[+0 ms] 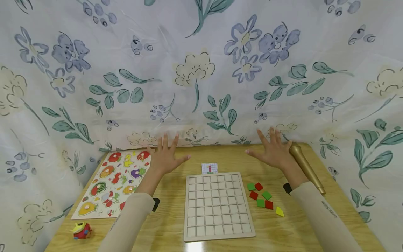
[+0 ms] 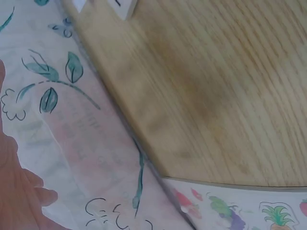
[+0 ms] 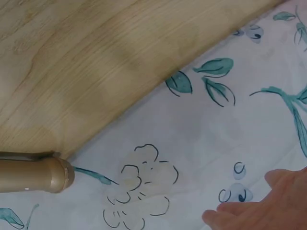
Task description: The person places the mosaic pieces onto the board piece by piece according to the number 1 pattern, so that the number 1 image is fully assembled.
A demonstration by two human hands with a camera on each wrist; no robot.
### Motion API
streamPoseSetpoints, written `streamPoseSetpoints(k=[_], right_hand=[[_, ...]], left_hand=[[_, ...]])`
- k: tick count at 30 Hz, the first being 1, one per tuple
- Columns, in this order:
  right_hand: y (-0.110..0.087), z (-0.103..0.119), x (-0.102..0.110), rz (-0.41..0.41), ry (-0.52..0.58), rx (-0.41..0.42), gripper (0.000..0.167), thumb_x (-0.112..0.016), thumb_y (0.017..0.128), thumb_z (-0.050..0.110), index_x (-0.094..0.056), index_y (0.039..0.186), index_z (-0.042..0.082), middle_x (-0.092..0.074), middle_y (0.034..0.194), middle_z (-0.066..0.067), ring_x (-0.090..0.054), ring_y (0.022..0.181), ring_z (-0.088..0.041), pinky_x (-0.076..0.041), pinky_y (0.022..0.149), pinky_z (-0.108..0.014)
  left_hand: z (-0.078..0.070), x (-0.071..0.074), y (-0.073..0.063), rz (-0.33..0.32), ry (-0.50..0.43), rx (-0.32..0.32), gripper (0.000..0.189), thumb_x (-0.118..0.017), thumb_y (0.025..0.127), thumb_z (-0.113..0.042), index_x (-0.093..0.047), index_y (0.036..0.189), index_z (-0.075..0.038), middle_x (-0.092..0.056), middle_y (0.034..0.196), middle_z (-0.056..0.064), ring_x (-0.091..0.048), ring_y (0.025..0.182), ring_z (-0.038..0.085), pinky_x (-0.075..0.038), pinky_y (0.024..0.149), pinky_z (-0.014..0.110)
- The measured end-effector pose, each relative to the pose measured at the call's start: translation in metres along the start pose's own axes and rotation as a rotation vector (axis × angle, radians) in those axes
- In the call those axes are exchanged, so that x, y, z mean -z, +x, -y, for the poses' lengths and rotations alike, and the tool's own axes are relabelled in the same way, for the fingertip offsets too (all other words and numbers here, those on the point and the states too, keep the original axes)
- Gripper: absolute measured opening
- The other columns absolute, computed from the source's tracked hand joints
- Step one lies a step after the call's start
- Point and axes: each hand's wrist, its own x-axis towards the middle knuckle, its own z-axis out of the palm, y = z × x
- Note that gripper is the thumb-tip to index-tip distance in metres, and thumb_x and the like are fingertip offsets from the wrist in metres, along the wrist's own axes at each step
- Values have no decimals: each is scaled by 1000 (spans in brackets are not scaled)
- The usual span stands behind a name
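Observation:
In the head view my left hand (image 1: 165, 157) is held up with fingers spread, nearest to the fruit puzzle board (image 1: 104, 175). My right hand (image 1: 273, 150), also spread, is up near the gold microphone-shaped stick (image 1: 306, 168). Neither hand holds anything. Between my forearms lies a square-celled wooden grid board (image 1: 217, 204) with a small printed pattern card (image 1: 209, 168) at its far edge. To its right are several loose tiles: red ones (image 1: 269, 204), green ones (image 1: 266, 195) and a yellow piece (image 1: 280, 211). The wrist views catch only part of each hand, against the cloth.
A small red and yellow toy figure (image 1: 82, 231) stands at the front left of the wooden table (image 1: 170, 224). Flower-printed cloth (image 1: 195, 105) hangs behind the table and down both sides. The gold stick lies along the right edge.

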Motion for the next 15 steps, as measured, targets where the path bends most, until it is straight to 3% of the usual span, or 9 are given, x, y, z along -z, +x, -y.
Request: streamPoseSetpoints(k=[3, 7, 10, 15], right_hand=[[-1, -2, -2, -6, -26, 0, 104, -46, 86, 79, -4, 161, 21, 1, 160, -33, 0, 145, -58, -1, 94, -87], [-2, -4, -4, -8, -47, 3, 106, -46, 85, 80, -6, 161, 18, -10, 158, -36, -12, 142, -62, -8, 95, -86], [-3, -5, -5, -4, -57, 12, 107, -45, 85, 81, -9, 161, 15, -14, 156, -37, -17, 139, -64, -11, 95, -86], [-6, -4, -8, 8, -61, 22, 106, -44, 85, 81, -12, 161, 13, -15, 156, -37, -20, 138, -65, -11, 95, -86]], left_hand=[[0, 0, -1, -1, 4, -3, 102, -41, 85, -83, -3, 161, -27, -3, 164, 23, -5, 150, 48, 1, 102, 82], [0, 0, -2, 8, 12, 2, 103, -42, 84, -83, -7, 161, -26, -11, 163, 25, -21, 146, 49, -14, 103, 80], [0, -2, -2, 17, 9, 5, 103, -42, 84, -84, -9, 161, -25, -15, 161, 26, -33, 140, 51, -24, 101, 78], [2, -6, -3, 13, 3, 0, 103, -42, 84, -83, -11, 161, -23, -21, 159, 27, -40, 133, 53, -31, 98, 76]])
